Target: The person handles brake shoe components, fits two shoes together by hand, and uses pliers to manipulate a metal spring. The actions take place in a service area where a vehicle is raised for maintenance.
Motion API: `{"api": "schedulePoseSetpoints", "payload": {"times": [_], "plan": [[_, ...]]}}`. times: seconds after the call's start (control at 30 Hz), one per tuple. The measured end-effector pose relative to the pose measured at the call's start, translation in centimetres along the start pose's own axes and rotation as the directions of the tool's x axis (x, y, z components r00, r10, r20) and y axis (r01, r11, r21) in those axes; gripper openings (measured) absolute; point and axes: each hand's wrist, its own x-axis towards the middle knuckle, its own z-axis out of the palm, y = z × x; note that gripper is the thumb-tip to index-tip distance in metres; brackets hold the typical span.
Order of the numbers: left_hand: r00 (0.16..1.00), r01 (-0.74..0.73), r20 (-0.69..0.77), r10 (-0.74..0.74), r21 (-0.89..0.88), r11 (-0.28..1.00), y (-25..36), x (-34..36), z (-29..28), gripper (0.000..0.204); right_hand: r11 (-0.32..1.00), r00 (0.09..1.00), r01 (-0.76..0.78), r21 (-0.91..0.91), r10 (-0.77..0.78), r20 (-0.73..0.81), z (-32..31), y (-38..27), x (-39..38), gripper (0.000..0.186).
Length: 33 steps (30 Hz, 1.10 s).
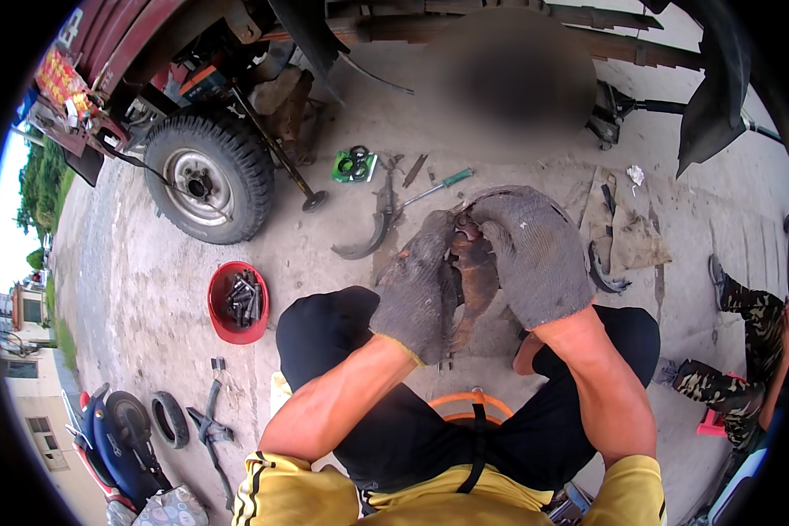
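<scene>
Both my hands wear grey knitted work gloves and meet in front of my knees around a rusty, curved brake shoe (476, 285). My left hand (415, 285) is closed on its left side, near the upper end. From the right, my right hand (535, 254) wraps over the top, its fingertips close to those of the left. The gloves hide much of the part's upper end. Beyond my hands, a screwdriver with a green handle (458, 177) lies on the concrete, beside another curved brake shoe (373, 238).
A red bowl (212, 302) of dark metal pieces stands left. Beyond it is a truck wheel (209, 180) with a jack handle (276, 149) alongside. Black rings on green packaging (354, 165) lie ahead. Right are cardboard (636, 237) and a seated person's camouflage trousers (719, 386).
</scene>
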Motion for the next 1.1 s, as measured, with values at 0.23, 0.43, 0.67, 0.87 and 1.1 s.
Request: {"api": "schedulePoseSetpoints", "payload": {"times": [0.23, 0.43, 0.67, 0.87, 1.1], "plan": [[0.999, 0.052, 0.003, -0.052, -0.090, 0.995, -1.0, 0.2, 0.2, 0.033, 1.000, 0.999, -0.008, -0.017, 0.009, 0.035, 0.5, 0.4, -1.6, 0.030], [0.999, 0.019, 0.027, -0.019, -0.004, 1.000, -0.4, 0.2, -0.1, 0.034, 0.987, 0.988, 0.137, -0.084, -0.131, 0.079, 0.3, 1.4, -1.6, 0.039], [1.000, -0.009, 0.028, 0.008, 0.039, 0.999, -0.4, 0.1, -0.2, 0.035, 0.998, 0.999, 0.044, 0.050, -0.044, 0.012, -0.1, 0.1, -0.5, 0.029], [0.999, -0.020, 0.027, 0.018, 0.062, 0.998, -0.4, -0.1, -0.6, 0.036, 0.978, 0.989, -0.149, 0.144, 0.150, 0.008, -0.1, -1.0, 0.1, 0.023], [0.998, -0.052, 0.039, 0.048, 0.124, 0.991, -0.2, -0.3, -0.5, 0.037, 0.999, 0.999, -0.010, 0.052, 0.009, 0.035, -0.5, -0.3, 0.2, 0.021]]}}
